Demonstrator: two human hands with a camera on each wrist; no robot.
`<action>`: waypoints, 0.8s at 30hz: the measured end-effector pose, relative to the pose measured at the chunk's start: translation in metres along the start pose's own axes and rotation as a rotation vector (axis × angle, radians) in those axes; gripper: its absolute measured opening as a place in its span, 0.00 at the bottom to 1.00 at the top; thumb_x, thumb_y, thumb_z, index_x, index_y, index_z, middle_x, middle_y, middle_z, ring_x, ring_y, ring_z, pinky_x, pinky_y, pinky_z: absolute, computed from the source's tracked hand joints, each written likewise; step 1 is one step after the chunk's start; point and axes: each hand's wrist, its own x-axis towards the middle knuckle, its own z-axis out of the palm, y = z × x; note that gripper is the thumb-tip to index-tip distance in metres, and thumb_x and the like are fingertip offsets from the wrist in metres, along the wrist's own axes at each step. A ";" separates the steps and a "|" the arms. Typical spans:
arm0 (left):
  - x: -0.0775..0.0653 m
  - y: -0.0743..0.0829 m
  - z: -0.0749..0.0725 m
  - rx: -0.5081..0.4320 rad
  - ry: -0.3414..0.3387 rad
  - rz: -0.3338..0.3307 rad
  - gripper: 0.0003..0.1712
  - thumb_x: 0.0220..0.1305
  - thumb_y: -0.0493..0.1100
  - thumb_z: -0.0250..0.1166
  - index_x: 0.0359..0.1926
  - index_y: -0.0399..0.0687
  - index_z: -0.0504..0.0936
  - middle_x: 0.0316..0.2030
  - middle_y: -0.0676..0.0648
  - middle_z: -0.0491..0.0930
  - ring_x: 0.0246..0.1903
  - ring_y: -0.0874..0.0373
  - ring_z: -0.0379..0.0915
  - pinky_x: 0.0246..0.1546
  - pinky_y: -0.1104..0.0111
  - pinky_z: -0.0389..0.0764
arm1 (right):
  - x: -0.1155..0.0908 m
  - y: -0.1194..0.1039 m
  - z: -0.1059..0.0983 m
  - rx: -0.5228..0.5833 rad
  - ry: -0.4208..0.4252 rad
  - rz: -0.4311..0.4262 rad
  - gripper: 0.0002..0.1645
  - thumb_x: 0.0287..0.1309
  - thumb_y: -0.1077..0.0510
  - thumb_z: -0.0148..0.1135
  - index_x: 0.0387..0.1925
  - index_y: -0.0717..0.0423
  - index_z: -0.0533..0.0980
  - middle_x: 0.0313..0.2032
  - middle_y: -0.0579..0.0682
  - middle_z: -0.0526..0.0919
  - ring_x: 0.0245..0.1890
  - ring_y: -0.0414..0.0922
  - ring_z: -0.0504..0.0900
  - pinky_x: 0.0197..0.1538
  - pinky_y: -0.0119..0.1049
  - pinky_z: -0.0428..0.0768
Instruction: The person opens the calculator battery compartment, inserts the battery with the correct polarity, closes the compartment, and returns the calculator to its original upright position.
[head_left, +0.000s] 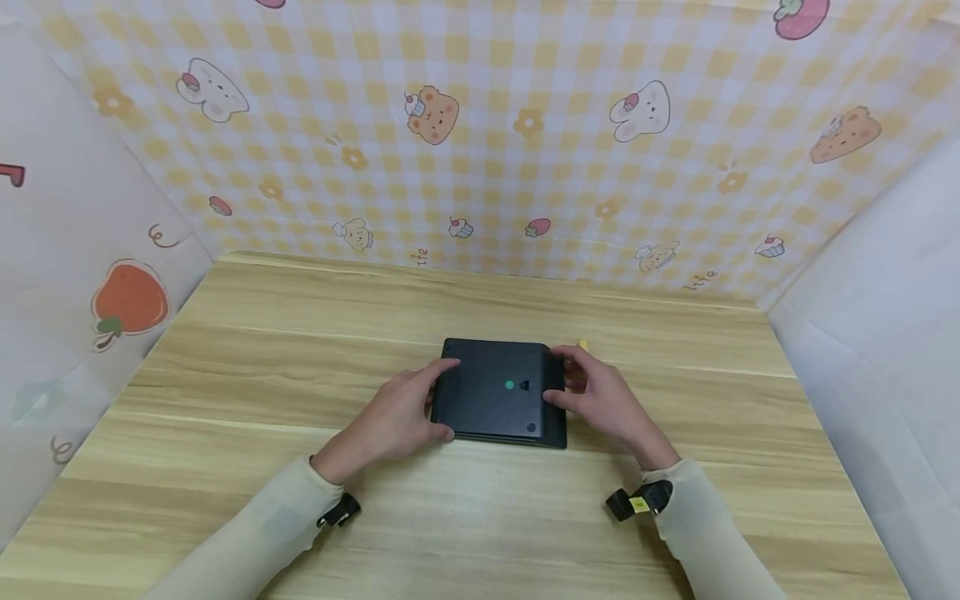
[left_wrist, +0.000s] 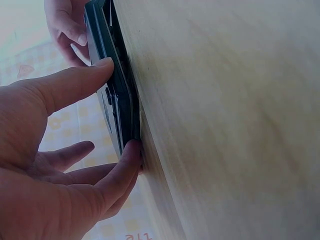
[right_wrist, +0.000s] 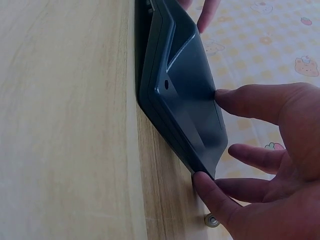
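A black calculator [head_left: 487,387] lies face down over the wooden table, its back with a green dot and a small latch facing up. My left hand [head_left: 405,408] holds its left side, with the thumb near the front corner and a finger over the back edge. At the right side, my right hand [head_left: 596,392] grips the thicker end between thumb and fingers. In the right wrist view the thumb [right_wrist: 227,98] presses the back panel and a fingertip sits at the corner. The calculator's key side is mostly hidden below.
Just behind the right hand is a small yellow object [head_left: 583,344]; its round metal end [right_wrist: 211,220] shows in the right wrist view, like a battery. The wooden table [head_left: 300,333] meets a checked cloth wall [head_left: 480,167] at the back, with pale cloth on both sides.
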 end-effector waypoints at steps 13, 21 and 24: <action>0.000 0.001 0.000 -0.018 -0.002 -0.016 0.56 0.53 0.39 0.89 0.81 0.48 0.71 0.66 0.34 0.82 0.51 0.47 0.84 0.52 0.50 0.86 | -0.001 0.000 0.000 0.005 -0.001 0.012 0.39 0.69 0.62 0.76 0.77 0.61 0.71 0.63 0.66 0.82 0.60 0.63 0.86 0.63 0.60 0.83; 0.000 0.000 0.000 -0.019 -0.002 -0.005 0.56 0.52 0.38 0.89 0.80 0.47 0.72 0.64 0.34 0.82 0.49 0.48 0.84 0.51 0.50 0.86 | -0.001 -0.002 0.000 -0.006 -0.003 0.023 0.39 0.69 0.61 0.77 0.76 0.60 0.72 0.63 0.66 0.82 0.60 0.62 0.86 0.62 0.60 0.84; 0.000 -0.001 0.000 -0.019 -0.004 0.000 0.56 0.52 0.39 0.89 0.80 0.47 0.72 0.64 0.35 0.82 0.49 0.48 0.84 0.50 0.50 0.86 | -0.001 -0.002 0.000 -0.004 -0.005 0.024 0.39 0.69 0.61 0.77 0.76 0.60 0.73 0.63 0.66 0.82 0.60 0.63 0.86 0.62 0.60 0.83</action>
